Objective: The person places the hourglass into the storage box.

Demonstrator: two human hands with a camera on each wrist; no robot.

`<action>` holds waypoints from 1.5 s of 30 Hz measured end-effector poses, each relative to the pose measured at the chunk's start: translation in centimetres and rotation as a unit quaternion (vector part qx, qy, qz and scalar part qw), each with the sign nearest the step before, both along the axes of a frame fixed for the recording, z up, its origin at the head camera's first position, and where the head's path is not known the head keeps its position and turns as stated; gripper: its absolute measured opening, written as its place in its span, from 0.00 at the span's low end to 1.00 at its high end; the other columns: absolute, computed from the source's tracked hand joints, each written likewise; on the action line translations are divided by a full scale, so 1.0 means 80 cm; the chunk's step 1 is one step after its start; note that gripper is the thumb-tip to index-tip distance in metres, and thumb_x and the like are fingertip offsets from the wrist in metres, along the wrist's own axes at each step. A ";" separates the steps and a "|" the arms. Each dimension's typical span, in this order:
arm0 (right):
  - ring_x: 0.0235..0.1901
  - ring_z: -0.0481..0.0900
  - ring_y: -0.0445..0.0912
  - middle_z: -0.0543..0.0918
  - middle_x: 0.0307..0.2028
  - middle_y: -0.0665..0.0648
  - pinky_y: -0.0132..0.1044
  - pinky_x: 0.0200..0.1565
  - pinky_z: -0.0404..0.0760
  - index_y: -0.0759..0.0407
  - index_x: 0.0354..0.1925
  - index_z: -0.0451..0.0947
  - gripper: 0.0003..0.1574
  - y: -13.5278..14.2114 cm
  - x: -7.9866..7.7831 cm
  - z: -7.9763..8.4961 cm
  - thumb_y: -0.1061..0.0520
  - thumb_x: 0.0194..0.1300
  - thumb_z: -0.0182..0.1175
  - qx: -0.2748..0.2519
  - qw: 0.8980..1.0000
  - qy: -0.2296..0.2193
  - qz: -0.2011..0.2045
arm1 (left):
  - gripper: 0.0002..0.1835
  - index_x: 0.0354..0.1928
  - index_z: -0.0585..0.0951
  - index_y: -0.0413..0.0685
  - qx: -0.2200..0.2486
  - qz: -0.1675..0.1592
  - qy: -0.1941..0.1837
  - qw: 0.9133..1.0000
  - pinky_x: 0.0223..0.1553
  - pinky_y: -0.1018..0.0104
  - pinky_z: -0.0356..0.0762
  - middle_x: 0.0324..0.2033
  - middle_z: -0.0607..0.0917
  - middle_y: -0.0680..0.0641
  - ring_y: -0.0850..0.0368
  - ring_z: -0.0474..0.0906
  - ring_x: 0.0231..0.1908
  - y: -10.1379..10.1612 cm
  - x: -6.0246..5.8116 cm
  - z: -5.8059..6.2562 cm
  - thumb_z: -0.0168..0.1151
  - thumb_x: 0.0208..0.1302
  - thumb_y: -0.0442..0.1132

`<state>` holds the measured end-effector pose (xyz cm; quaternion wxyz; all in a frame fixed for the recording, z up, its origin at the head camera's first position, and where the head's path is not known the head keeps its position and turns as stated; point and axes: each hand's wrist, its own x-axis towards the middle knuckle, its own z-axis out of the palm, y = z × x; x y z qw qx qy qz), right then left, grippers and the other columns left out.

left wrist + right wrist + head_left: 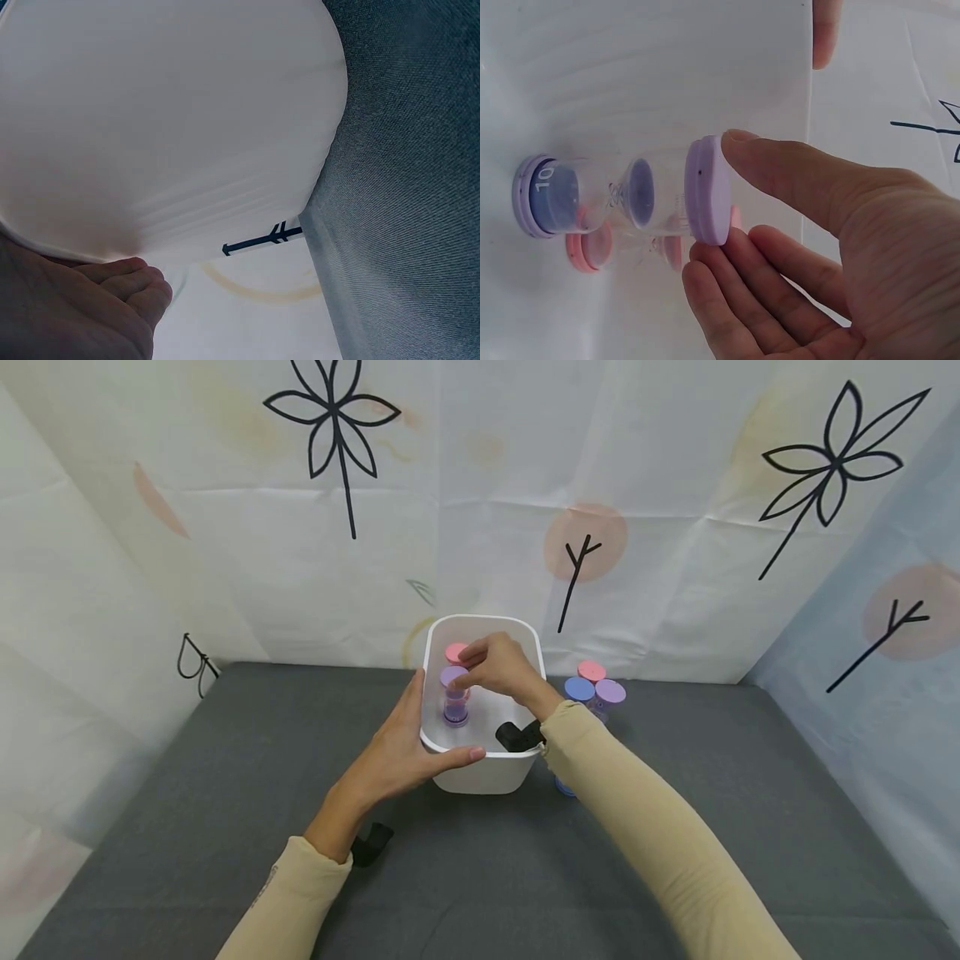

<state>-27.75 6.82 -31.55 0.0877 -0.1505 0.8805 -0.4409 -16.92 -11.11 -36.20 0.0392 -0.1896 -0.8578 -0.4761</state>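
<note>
Bin (482, 774) contained purple timer (643, 191) and pink timer (454, 652), both upright. Right hand (501, 665) pinched the purple timer; left hand (397, 747), fingers extended, braced the bin's left side. Work appeared partway: two inside, at least three other timers (579, 689) right of the bin.

Purple hourglass (641, 193) in the right grip (877, 247), pink hourglass (590, 253) just behind.

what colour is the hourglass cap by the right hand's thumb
Light purple; the cap shows best in the right wrist view.
</note>
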 end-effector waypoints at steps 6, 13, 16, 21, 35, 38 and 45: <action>0.47 0.85 0.50 0.88 0.45 0.62 0.41 0.51 0.81 0.68 0.52 0.84 0.29 0.004 0.001 0.003 0.60 0.52 0.80 -0.036 0.999 0.000 -0.015 | 0.68 0.81 0.39 0.69 0.007 -0.002 0.012 1.000 0.61 0.45 0.72 0.74 0.59 0.52 0.54 0.68 0.65 0.002 -0.001 -0.001 0.78 0.47 0.66; 0.50 0.85 0.51 0.87 0.49 0.64 0.41 0.54 0.80 0.69 0.56 0.82 0.32 0.012 -0.005 0.021 0.60 0.54 0.78 -0.091 0.995 -0.019 -0.027 | 0.67 0.80 0.41 0.72 0.021 -0.011 0.027 0.999 0.60 0.45 0.73 0.71 0.63 0.51 0.57 0.69 0.63 0.004 -0.002 0.000 0.80 0.47 0.64; 0.53 0.83 0.51 0.85 0.53 0.66 0.42 0.58 0.78 0.69 0.58 0.80 0.34 0.020 -0.005 0.034 0.60 0.55 0.78 -0.115 0.993 -0.026 -0.031 | 0.67 0.80 0.41 0.73 0.024 -0.013 0.023 0.999 0.60 0.43 0.73 0.71 0.64 0.50 0.56 0.70 0.63 0.004 -0.002 0.001 0.80 0.47 0.63; 0.52 0.84 0.51 0.85 0.52 0.65 0.44 0.61 0.75 0.68 0.58 0.80 0.32 0.033 0.001 0.053 0.61 0.57 0.76 -0.145 0.989 -0.020 -0.020 | 0.67 0.79 0.41 0.74 0.030 -0.018 0.020 0.999 0.60 0.42 0.73 0.71 0.64 0.50 0.55 0.70 0.63 0.002 -0.003 0.000 0.80 0.47 0.63; 0.53 0.84 0.49 0.84 0.55 0.63 0.42 0.60 0.76 0.67 0.62 0.77 0.32 0.088 0.039 0.065 0.63 0.60 0.73 -0.209 0.978 -0.009 -0.009 | 0.66 0.79 0.43 0.76 0.034 -0.019 0.020 0.999 0.61 0.44 0.72 0.70 0.65 0.52 0.60 0.69 0.63 0.003 -0.005 0.000 0.80 0.46 0.65; 0.52 0.85 0.48 0.83 0.56 0.63 0.41 0.58 0.78 0.68 0.63 0.76 0.33 0.104 0.050 0.061 0.63 0.61 0.73 -0.218 0.976 -0.011 -0.013 | 0.66 0.79 0.42 0.76 0.037 -0.022 0.022 0.999 0.62 0.44 0.71 0.71 0.64 0.52 0.60 0.69 0.63 0.003 -0.005 0.001 0.80 0.46 0.64; 0.50 0.86 0.45 0.81 0.57 0.70 0.36 0.52 0.81 0.73 0.63 0.74 0.33 0.142 0.075 0.034 0.68 0.62 0.71 -0.244 0.970 -0.002 -0.011 | 0.66 0.79 0.43 0.73 0.042 -0.019 0.028 0.999 0.62 0.42 0.70 0.72 0.63 0.51 0.55 0.68 0.64 0.003 -0.004 0.000 0.81 0.46 0.60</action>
